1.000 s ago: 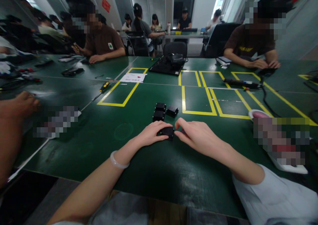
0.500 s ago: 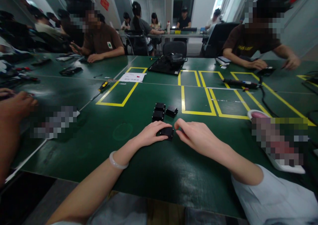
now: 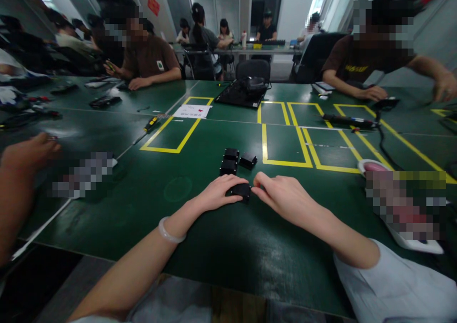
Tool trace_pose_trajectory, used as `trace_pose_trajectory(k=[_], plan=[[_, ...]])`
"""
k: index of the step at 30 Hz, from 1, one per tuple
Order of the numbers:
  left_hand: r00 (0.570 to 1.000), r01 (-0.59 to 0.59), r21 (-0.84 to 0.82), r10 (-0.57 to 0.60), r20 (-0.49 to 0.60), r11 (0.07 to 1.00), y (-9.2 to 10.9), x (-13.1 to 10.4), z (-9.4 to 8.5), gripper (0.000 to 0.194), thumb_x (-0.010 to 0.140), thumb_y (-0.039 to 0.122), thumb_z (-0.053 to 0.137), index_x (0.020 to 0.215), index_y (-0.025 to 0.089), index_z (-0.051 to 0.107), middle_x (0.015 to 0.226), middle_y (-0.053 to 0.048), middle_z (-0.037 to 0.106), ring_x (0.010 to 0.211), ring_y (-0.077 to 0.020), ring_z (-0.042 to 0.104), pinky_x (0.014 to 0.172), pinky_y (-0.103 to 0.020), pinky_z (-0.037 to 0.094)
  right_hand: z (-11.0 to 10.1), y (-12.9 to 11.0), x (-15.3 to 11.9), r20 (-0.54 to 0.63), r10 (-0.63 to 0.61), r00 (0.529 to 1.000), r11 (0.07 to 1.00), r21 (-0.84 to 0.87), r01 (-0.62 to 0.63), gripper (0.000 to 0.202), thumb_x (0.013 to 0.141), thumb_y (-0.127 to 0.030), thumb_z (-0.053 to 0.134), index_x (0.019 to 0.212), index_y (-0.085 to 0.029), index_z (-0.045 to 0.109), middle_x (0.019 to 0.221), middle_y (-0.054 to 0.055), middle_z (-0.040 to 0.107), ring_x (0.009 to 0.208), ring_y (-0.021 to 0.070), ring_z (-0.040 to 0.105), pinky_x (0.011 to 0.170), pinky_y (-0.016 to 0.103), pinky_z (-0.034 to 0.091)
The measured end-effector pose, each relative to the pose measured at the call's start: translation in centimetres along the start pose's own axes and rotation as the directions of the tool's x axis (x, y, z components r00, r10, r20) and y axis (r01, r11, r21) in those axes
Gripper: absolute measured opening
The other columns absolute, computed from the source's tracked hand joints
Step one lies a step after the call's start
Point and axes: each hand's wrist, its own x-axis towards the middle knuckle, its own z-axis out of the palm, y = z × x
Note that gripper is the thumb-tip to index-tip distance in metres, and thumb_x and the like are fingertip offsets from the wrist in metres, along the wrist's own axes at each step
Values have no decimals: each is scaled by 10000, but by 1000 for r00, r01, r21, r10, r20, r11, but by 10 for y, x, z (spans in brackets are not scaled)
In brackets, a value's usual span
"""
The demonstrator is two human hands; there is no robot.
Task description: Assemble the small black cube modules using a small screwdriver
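Black block (image 3: 243, 190) we grasped in left hand (image 3: 218, 191); right hand (image 3: 283, 197) curled by its right end, contents we couldn't tell.

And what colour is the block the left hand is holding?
The block in the left hand is black, seen best in the head view.

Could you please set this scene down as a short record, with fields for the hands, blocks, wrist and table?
Left hand: grips a black block
Right hand: beside the block's right end; contact unclear
Beyond the hands: three more black blocks
Left wrist: pale bracelet
Table: green, marked with yellow tape
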Motion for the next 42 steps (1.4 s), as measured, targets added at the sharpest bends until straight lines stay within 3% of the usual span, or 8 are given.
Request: trace_pose_trajectory(k=[11,15,26,31,42], plan=[[1000,3,-4,-3,-2,1000,3,0,-1,445,922,408,597,1338,277,509,1273,-55,592,1174,-246,531,1014,-373,413,-1,-2,-2,-34,-26,999,997,75,29,148,992,-285,369,1001,-189,482,805,31,666,669,167,617,568,260,310],[1000,17,-1,-17,1,1000,3,0,-1,429,921,412,599,1323,282,523,1264,-50,592,1155,-242,539,1003,-371,421,-2,-2,-2,-24,-14,1000,999,35,15,196,1004,-345,364,995,-196,490,764,23,660,647,172,613,567,262,298],[1000,11,6,-11,14,1000,7,-1,-5,447,924,417,595,1339,278,507,1266,-56,590,1161,-246,535,1012,-380,414,2,-1,-4,-74,-36,997,998,56,40,123,968,-248,380,1006,-191,483,765,12,639,646,162,596,581,261,314],[1000,4,10,-4,7,1000,4,-1,-2,446,924,412,595,1341,276,510,1266,-57,590,1160,-246,534,1014,-378,410,2,-1,-3,-80,-33,996,999,-1,33,159,990,-324,390,987,-198,488,734,11,640,626,167,592,570,263,298],[1000,19,10,-19,1,1000,3,-1,-1,449,919,410,600,1341,286,507,1272,-56,584,1153,-245,540,1006,-381,419,0,1,-5,-124,-83,989,996,16,86,83,947,-233,427,944,-200,503,788,17,648,657,151,589,587,260,310]])
